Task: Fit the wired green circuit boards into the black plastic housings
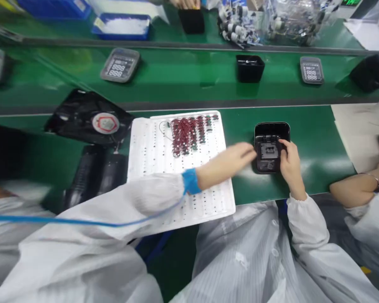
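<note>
A black plastic housing (270, 131) lies open side up on the green bench. My right hand (291, 163) grips its right edge, fingers curled on the rim. Reaching across from the left, my left hand (236, 156) touches the housing's left side; the fingers are blurred by motion. That arm wears a white sleeve with a blue wrist strap (190, 182) and a blue cord. Under the arm sits a white perforated tray (151, 147) holding several small red-wired parts (189, 132) near its far edge.
A black fan (91, 120) and black casings lie left of the tray. The green belt (189, 80) beyond carries grey display units (120, 65), (311, 70) and a black housing (249, 68). Another person's arm (356, 189) rests at the right. Blue bins stand far left.
</note>
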A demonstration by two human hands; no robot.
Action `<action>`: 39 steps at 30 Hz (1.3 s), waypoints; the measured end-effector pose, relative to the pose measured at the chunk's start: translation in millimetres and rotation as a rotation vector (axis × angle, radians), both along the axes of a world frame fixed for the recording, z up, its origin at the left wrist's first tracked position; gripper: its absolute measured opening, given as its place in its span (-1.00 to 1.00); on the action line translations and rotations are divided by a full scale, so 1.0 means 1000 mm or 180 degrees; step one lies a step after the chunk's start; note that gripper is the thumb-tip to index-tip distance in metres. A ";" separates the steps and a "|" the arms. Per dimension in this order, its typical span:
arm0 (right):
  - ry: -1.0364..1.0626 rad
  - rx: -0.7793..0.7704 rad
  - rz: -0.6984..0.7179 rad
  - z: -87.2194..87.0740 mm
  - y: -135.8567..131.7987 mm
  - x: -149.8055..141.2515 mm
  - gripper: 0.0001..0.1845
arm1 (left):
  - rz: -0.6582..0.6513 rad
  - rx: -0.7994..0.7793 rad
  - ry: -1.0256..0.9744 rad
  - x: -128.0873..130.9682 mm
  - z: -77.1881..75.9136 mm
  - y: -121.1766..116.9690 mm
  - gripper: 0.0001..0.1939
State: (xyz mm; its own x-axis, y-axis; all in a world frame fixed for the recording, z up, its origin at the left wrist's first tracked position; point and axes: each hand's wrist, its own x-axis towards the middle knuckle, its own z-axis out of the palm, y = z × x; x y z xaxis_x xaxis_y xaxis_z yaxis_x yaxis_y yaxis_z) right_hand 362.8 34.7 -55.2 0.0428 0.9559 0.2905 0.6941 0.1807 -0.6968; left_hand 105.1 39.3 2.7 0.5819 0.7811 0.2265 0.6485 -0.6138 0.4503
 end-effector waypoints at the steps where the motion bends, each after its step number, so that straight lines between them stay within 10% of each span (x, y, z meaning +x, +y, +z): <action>1: -0.0143 0.0028 -0.0027 -0.001 0.001 -0.001 -0.58 | 0.0196 -0.0015 0.0006 -0.018 -0.001 0.009 -0.73; 6: -0.0539 0.0018 -0.0295 -0.005 0.008 -0.004 -0.53 | 0.0424 0.0183 0.0858 -0.091 -0.017 0.051 -0.71; 13: -0.0881 0.0291 -0.0737 0.008 -0.001 -0.003 -0.57 | 0.0451 0.0321 0.1033 -0.093 -0.025 0.067 -0.68; 21: -0.0543 0.0611 -0.0438 0.051 -0.046 -0.027 -0.66 | 0.1021 0.0841 0.0736 -0.069 0.063 0.049 -0.64; 25: 0.0693 0.0027 0.0643 0.060 -0.069 -0.058 -0.63 | 0.0206 0.0717 -0.0130 -0.020 0.066 -0.011 -0.65; 29: 0.1529 -0.0325 0.0477 0.044 -0.081 -0.065 -0.57 | -0.0399 0.0444 -0.0368 0.020 0.032 -0.048 -0.65; 39: 0.1388 -0.0571 0.0717 0.049 -0.084 -0.025 -0.79 | -0.1293 -0.0678 0.1294 0.039 0.051 -0.021 -0.83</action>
State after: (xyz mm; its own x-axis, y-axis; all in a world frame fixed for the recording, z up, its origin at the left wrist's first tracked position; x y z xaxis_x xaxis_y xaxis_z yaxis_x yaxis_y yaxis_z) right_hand 338.3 -49.6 -6.0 -0.0892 0.9885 0.1224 0.2903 0.1433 -0.9461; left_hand 143.9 18.4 53.3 0.8498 0.4822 -0.2128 0.5270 -0.7717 0.3559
